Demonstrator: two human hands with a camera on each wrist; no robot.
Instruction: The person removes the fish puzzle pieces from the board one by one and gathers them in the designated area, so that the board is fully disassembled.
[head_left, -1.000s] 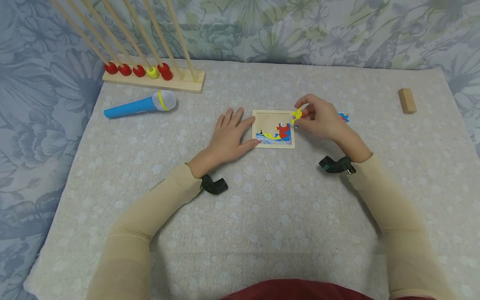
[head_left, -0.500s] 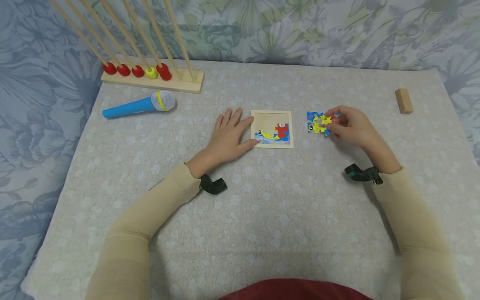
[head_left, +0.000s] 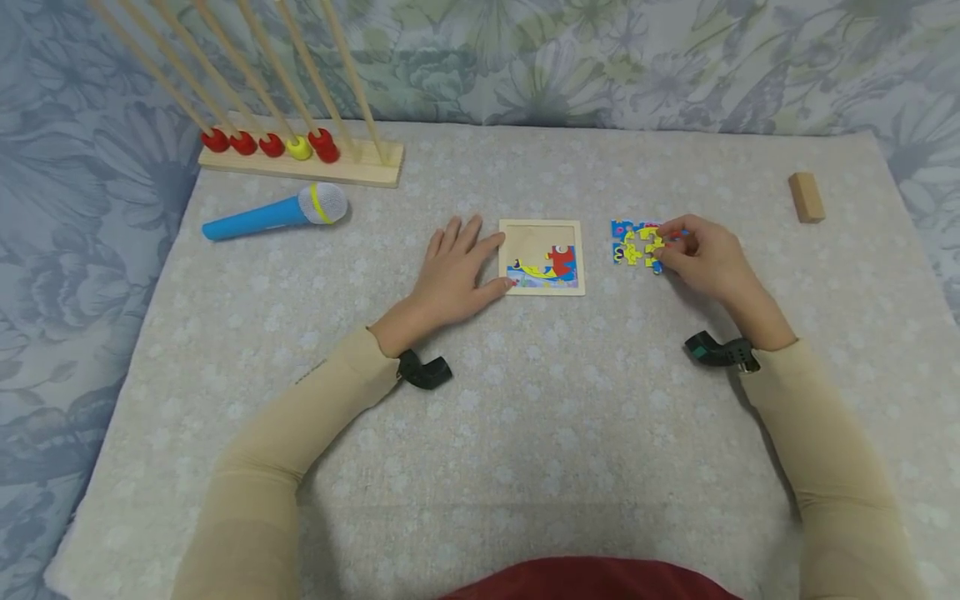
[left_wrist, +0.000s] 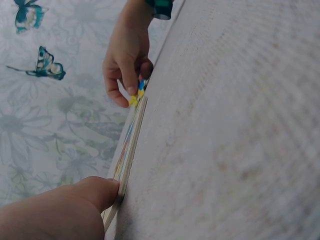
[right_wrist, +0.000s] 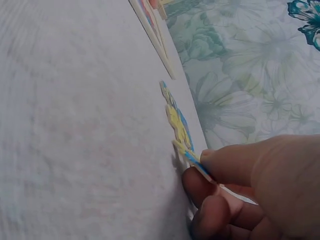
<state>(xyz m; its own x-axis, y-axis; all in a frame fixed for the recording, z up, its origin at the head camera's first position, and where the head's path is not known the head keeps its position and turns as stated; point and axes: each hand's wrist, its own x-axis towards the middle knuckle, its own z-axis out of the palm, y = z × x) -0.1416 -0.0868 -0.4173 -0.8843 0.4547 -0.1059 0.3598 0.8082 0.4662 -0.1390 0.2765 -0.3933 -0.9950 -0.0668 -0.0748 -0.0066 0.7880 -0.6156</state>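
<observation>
A square wooden puzzle frame lies on the table, its lower part filled with red, yellow and blue pieces and its upper part bare wood. My left hand lies with straight, spread fingers, forefinger and thumb touching the frame's left edge; the thumb presses on the rim in the left wrist view. To the right of the frame, my right hand pinches a yellow and blue puzzle piece between thumb and fingers, slightly tilted. Several loose puzzle pieces lie close beside it, some partly hidden by the fingers.
At the back left stands a wooden bead stand with tall rods and red and yellow beads. A blue toy microphone lies in front of it. One wooden block rests at the far right. Patterned fabric rises behind the table.
My right hand has moved right, from the frame's right edge to the loose pieces, with a yellow puzzle piece in its fingers. The left hand has stayed on the frame.
</observation>
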